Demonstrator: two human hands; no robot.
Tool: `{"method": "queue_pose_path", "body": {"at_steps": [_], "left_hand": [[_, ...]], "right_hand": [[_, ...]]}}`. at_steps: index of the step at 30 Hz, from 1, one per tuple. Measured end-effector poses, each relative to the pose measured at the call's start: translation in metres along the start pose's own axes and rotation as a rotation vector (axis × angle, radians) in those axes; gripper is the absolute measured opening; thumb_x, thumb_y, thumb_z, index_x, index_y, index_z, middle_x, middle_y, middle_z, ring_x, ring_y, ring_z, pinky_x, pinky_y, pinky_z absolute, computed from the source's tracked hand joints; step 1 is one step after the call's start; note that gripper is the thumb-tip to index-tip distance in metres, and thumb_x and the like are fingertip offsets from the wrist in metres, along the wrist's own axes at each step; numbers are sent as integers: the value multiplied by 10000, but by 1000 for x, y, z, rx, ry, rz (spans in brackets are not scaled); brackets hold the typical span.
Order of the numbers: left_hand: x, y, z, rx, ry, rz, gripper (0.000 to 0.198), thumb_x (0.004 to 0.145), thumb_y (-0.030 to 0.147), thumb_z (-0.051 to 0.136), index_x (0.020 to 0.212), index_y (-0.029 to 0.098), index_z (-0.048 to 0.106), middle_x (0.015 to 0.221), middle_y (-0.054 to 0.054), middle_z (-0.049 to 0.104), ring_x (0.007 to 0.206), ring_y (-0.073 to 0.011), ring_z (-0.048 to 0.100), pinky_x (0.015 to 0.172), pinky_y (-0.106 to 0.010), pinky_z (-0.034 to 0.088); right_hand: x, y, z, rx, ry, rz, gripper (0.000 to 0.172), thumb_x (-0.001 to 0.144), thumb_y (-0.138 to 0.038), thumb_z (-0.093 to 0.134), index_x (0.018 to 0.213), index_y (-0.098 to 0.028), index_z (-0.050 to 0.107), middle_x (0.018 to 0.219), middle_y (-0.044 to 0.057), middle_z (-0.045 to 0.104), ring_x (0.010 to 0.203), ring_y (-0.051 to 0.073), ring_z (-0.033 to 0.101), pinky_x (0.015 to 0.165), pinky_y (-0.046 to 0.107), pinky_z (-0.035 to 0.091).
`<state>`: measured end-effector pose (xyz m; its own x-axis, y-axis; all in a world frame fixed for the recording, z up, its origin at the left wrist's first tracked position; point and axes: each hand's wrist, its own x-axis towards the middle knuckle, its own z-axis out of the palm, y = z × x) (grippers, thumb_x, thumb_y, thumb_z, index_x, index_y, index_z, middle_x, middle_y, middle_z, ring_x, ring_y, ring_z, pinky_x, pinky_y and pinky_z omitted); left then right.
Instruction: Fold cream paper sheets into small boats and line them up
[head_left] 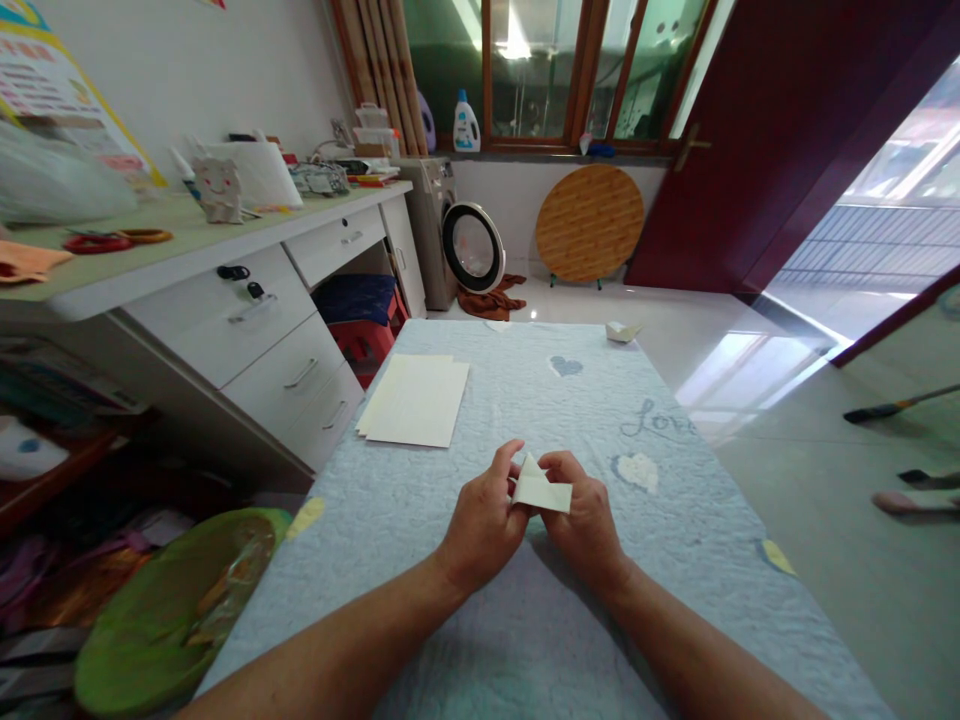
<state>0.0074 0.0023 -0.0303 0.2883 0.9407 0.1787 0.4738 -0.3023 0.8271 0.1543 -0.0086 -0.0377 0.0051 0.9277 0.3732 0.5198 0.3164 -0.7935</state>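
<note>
A small folded piece of white paper (541,493) with a pointed top is held up between both hands, over the middle of the cloth-covered table (480,650). My left hand (484,520) grips its left side, fingers curled behind and thumb near its lower edge. On the other side my right hand (586,520) has its fingers closed around the back of the paper; its thumb is partly hidden. Beyond my left hand lies a stack of cream paper sheets (418,402). At the far right corner of the table sits another folded paper piece (622,332).
Along the left runs a white desk (247,320) with drawers, and below it a green basin (172,620). A red stool (367,335) is tucked under the desk. Farther back are a washing machine (431,220) with its door ajar and a round wooden tabletop (590,222).
</note>
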Motion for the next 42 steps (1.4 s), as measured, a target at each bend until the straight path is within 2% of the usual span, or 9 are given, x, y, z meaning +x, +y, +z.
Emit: {"method": "queue_pose_path", "body": {"at_steps": [3,9,15,20,23,29,35,39,42], "left_hand": [[1,3,-2,-27,-44,-51,495,865,190,561,1338,200,416,906,-19,713,778,-204,682,701,-296,474],[-2,6,-5,29,-61,-31,420,892,183,524,1308,187,465,964,-55,699,831,-218,662,736,-318,470],[-3,4,-2,13,-4,53,377,871,158,526,1246,198,515,1037,-73,669,914,-216,627,826,-347,488],[-1,5,-3,-75,30,-4,484,851,215,571,1324,190,472,1039,-63,672,801,-188,643,798,-335,502],[-1,8,-6,-132,29,17,420,855,179,528,1275,198,522,1069,-68,689,929,-220,655,842,-337,492],[-2,8,-7,-373,-32,-50,389,836,161,521,1221,210,548,948,-26,680,846,-185,640,760,-280,496],[-2,-1,-9,-741,-188,-115,650,753,210,640,1349,243,383,1065,-44,600,887,-168,605,761,-270,489],[2,-8,-15,-936,-300,-163,762,677,384,726,1350,244,399,1090,-62,591,916,-196,604,749,-291,492],[5,-11,-15,-1009,-246,-263,615,781,544,656,1268,202,497,1031,-72,622,868,-182,618,718,-281,499]], "right_hand": [[0,0,-1,8,34,-11,127,790,-182,555,914,-209,548,645,-38,610,522,121,559,513,212,388],[1,1,-2,21,83,-23,112,801,-197,560,913,-204,557,640,-46,596,522,117,560,502,206,395],[1,4,0,9,17,10,248,822,-181,524,1054,-165,610,671,-19,624,549,130,561,556,231,434],[0,-1,0,23,-7,-82,261,801,-135,506,1021,-182,638,760,10,676,610,140,601,596,235,452],[-1,-2,0,35,-18,-128,307,778,-103,482,1025,-193,640,780,17,680,632,147,604,603,236,453],[-2,2,-3,49,-37,-165,291,812,-107,493,1038,-206,647,819,29,672,717,162,617,648,246,460],[-2,2,-8,38,-26,-204,289,837,-112,483,1060,-201,644,778,25,615,673,156,586,613,245,444],[-2,0,-11,-17,-41,-218,260,856,-132,479,1032,-202,657,738,12,564,619,147,552,576,244,425],[-2,-2,-11,-32,-50,-242,261,868,-133,476,1046,-198,656,763,28,588,639,155,564,588,249,437]]}}
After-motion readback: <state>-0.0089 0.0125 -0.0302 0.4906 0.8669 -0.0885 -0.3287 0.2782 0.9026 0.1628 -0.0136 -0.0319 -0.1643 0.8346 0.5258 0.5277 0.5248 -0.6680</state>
